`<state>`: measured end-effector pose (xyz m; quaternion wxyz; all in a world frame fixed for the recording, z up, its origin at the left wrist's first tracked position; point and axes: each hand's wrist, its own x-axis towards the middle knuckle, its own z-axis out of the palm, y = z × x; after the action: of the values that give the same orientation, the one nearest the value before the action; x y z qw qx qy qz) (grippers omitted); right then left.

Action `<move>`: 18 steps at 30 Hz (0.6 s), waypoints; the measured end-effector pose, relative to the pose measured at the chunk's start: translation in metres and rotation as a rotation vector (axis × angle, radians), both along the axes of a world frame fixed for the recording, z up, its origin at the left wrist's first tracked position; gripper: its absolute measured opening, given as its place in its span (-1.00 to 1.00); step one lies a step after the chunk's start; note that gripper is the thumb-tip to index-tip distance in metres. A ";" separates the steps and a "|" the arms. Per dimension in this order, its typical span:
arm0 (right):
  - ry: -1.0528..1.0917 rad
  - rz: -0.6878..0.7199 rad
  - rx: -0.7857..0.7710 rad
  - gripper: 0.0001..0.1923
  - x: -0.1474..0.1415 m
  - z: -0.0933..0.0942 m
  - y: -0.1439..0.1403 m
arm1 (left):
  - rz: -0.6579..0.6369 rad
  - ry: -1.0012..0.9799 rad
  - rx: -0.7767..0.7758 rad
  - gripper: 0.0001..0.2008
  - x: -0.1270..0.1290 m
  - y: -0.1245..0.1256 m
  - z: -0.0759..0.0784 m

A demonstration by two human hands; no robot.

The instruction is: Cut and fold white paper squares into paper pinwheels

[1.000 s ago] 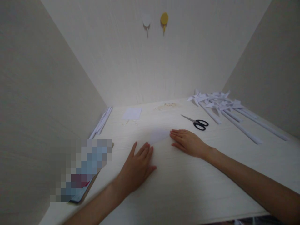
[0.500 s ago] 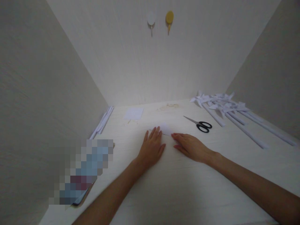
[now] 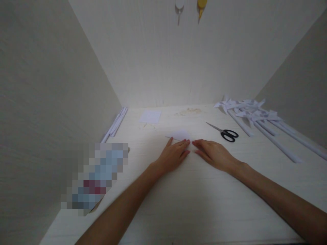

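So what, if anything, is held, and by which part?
Nothing looks gripped: the left hand touches the white paper at its near edge; the right hand possibly too.

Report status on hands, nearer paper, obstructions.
Left hand fingertips at near edge of nearer white paper. Right hand close by, contact unclear. Scissors beyond right hand, clear of both.

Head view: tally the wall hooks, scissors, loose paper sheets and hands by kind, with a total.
White hook and yellow hook: 2
Scissors: 1
Back sheet and front sheet: 2
Left hand and right hand: 2
Total: 7
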<state>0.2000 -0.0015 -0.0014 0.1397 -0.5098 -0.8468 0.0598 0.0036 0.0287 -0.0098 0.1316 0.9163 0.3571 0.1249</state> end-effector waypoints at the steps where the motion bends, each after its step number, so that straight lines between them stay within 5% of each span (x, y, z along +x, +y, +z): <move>1: -0.003 -0.002 0.003 -0.68 0.000 0.000 0.000 | 0.003 -0.005 -0.003 -0.56 0.000 0.000 0.000; 18: 0.008 0.001 -0.007 -0.69 0.003 0.000 0.002 | 0.177 -0.022 -0.084 -0.57 -0.031 0.014 0.006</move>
<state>0.2031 0.0007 -0.0015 0.1413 -0.5096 -0.8462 0.0651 -0.0273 0.0427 -0.0037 0.1626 0.8734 0.4400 0.1311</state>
